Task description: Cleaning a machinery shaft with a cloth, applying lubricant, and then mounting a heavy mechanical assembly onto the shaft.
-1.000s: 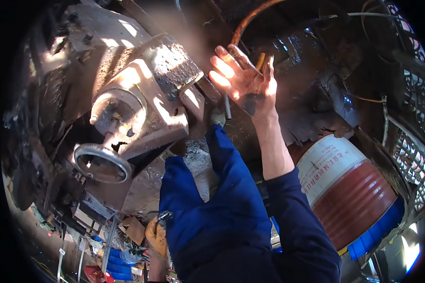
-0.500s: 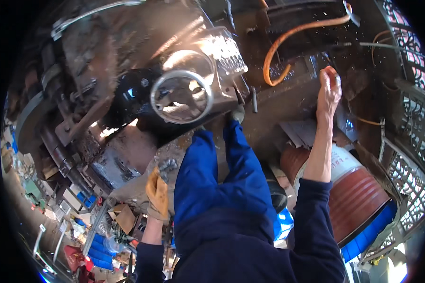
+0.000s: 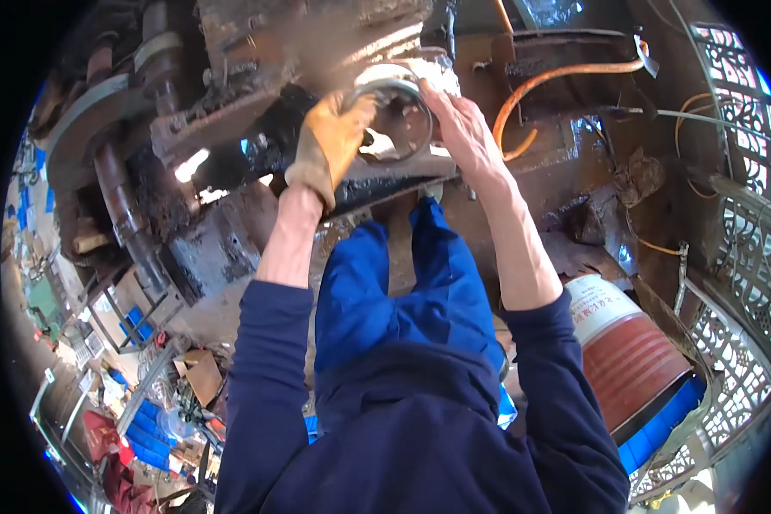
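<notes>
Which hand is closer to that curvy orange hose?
The right hand. It sits on the right side of the shiny metal ring, just left of the orange hose. The gloved left hand is on the ring's far side, farther from the hose.

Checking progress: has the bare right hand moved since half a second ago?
Yes. The right hand went left from the orange hose onto the metal ring.

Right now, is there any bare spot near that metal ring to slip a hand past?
Little room. The gloved left hand and bare right hand flank the metal ring against rusty machinery. The freest patch is the rusty plate between the orange hose and red drum.
</notes>
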A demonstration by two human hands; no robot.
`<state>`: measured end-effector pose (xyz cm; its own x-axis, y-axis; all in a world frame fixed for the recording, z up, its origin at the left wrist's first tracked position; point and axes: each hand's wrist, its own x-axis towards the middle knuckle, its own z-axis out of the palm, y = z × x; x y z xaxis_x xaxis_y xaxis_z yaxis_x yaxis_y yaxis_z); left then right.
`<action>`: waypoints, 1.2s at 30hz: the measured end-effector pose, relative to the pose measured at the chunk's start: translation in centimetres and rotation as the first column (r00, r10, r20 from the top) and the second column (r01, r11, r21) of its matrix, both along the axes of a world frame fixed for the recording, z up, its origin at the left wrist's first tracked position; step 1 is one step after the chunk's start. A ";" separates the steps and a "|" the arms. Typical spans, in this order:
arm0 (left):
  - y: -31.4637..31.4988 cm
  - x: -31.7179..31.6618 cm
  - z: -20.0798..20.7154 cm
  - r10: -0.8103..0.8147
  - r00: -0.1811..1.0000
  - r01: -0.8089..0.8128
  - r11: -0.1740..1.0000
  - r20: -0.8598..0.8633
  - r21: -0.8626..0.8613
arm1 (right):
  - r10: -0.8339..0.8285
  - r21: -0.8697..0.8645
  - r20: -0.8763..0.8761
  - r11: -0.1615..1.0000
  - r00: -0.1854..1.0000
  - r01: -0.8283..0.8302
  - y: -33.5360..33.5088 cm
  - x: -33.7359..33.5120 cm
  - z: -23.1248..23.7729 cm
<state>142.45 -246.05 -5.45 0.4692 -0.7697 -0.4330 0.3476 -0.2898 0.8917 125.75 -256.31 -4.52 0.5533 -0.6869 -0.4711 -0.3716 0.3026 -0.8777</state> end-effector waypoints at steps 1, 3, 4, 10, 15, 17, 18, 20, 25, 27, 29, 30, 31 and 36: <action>0.3 -0.1 0.3 -0.016 0.994 0.002 0.992 0.107 0.125 | 0.087 -0.046 0.050 0.995 0.995 -0.085 0.0 0.0 0.3; 0.4 0.5 -0.7 0.036 0.990 -0.049 0.994 0.138 0.093 | 0.052 -0.001 0.065 0.999 0.997 -0.053 1.2 1.0 -0.1; 0.4 0.6 -0.9 0.044 0.989 -0.057 0.994 0.141 0.092 | 0.006 0.015 0.116 1.000 0.993 -0.008 1.6 1.1 -0.3; 0.7 1.0 -2.2 -0.026 0.959 0.000 0.996 0.283 0.092 | 0.003 0.108 0.157 0.994 0.988 -0.020 1.1 0.1 -1.1; 2.4 -1.0 -0.3 -0.018 0.992 0.013 0.999 0.128 0.039 | -0.007 0.102 0.190 0.995 0.982 -0.013 2.3 -1.6 -1.1; 4.0 -1.9 0.1 -0.052 0.971 0.031 0.995 0.233 0.092 | -0.019 0.086 0.125 0.996 0.992 0.009 3.5 -2.8 -0.7; 4.8 -2.5 0.4 -0.038 0.973 0.019 0.996 0.228 0.083 | -0.022 0.166 0.079 0.986 0.997 0.009 4.2 -2.8 1.4; 5.8 -4.2 0.8 0.001 0.985 -0.002 1.000 0.175 0.005 | -0.052 0.222 0.114 0.975 0.992 0.026 5.4 -3.8 0.3; 10.0 -7.1 1.0 -0.042 0.975 0.022 0.995 0.217 0.093 | -0.081 0.190 0.239 0.981 0.968 0.035 9.6 -6.5 -1.0; 11.9 -7.7 0.4 -0.018 0.986 0.007 0.998 0.168 0.063 | -0.153 0.121 0.283 0.985 0.947 0.123 11.5 -6.5 0.0; 12.3 -8.3 0.1 0.006 0.974 -0.024 0.997 0.226 0.077 | -0.098 0.154 0.230 0.986 0.968 0.063 12.2 -7.0 -1.5; 12.7 -8.3 -0.2 0.001 0.975 -0.020 0.997 0.224 0.080 | -0.072 0.133 0.174 0.990 0.982 0.049 12.7 -7.4 -1.9; 13.2 -8.2 -0.7 -0.014 0.945 -0.005 0.998 0.327 0.057 | -0.089 0.111 0.174 0.991 0.981 0.070 13.2 -7.4 -2.4; 14.8 -10.1 -0.4 -0.007 0.941 -0.014 0.998 0.338 0.059 | -0.064 0.085 0.130 0.995 0.990 0.053 14.5 -8.7 -2.1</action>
<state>132.30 -231.21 -5.80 0.5984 -0.7454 -0.2939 0.0302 -0.3456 0.9379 117.02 -241.85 -6.64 0.5746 -0.6824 -0.4518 -0.2338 0.3922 -0.8897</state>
